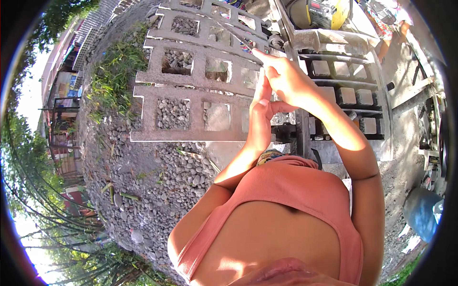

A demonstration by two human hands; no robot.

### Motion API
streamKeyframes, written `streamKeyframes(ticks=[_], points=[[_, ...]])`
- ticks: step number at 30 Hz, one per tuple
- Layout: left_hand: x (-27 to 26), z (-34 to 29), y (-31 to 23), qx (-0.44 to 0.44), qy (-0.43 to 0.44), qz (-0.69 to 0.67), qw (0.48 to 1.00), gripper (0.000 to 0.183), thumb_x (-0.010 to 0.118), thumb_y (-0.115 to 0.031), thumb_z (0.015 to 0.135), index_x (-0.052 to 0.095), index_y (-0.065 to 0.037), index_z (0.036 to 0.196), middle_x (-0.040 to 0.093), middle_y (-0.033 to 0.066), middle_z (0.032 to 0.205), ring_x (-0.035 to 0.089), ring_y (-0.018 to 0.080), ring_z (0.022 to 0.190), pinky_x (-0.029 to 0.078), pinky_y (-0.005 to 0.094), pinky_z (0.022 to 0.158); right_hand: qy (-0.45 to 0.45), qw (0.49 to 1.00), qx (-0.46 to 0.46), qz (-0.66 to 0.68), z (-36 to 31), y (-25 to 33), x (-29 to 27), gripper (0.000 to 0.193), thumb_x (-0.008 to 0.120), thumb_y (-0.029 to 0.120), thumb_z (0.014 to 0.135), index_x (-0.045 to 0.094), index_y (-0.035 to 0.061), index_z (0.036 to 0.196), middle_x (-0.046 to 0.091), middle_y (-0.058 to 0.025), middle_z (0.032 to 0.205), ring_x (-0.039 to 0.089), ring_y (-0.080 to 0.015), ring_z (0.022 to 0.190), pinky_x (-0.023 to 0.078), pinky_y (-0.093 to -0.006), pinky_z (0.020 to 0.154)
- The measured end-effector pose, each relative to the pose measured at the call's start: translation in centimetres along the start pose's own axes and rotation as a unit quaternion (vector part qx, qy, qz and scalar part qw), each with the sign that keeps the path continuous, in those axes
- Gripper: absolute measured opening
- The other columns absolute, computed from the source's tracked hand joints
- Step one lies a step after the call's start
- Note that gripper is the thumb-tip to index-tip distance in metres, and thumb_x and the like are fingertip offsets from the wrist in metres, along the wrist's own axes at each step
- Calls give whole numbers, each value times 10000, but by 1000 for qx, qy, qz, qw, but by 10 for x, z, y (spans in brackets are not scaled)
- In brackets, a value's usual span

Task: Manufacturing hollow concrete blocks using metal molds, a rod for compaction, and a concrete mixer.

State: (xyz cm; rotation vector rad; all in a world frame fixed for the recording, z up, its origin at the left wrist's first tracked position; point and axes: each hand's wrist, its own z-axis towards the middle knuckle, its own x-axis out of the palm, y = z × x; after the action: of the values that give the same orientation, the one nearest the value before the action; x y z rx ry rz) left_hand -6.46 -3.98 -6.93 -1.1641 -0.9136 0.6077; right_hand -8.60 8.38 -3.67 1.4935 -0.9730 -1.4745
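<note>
Held right hand, index outstretched, against left hand, near gritty, square-holed concrete blocks; couldn't tell if pinching anything.

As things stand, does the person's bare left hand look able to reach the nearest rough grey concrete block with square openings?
Probably yes: the left hand overlaps the right end of the grey concrete block in this view, with no visible obstacle between them. Whether they touch is unclear.
</note>
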Motion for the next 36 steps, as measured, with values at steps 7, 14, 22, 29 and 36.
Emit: streamKeyframes(ticks=[7,14,22,29,36], points=[[29,26,-21,55,42,23,997,780,260,-512,865,129,15,1425,425,177,1343,645,278,896,500,389,820,8,998,-23,-60,3,24,-40,399,377,107,948,416,36,1339,573,-68,725,564,-117,671,467,-249,656],[25,31,-6,28,18,-8,999,723,220,-482,875,204,21,1394,478,148,1279,656,283,821,503,397,786,-29,999,-9,14,11,-13,-32,390,390,100,949,441,64,1333,440,33,628,346,-24,543,311,-193,486],[22,37,-10,43,-1,-1,999,710,180,-497,891,247,23,1369,496,157,1265,661,258,777,511,361,745,50,993,-107,-6,27,-18,-38,495,391,1,846,420,28,1340,457,4,753,415,-77,657,378,-218,601],[19,83,-8,85,12,-36,996,747,203,-566,889,306,26,1332,541,159,1201,648,256,702,513,354,718,63,996,18,-55,63,13,-56,508,367,1,849,385,30,1355,585,-50,898,460,-79,634,408,-241,544],[34,70,2,61,-64,-56,995,730,257,-506,885,160,-25,1425,452,134,1313,639,249,757,524,389,698,47,994,-73,65,73,-19,-48,552,430,64,811,337,-68,1340,586,-152,725,558,-180,655,458,-290,660]])
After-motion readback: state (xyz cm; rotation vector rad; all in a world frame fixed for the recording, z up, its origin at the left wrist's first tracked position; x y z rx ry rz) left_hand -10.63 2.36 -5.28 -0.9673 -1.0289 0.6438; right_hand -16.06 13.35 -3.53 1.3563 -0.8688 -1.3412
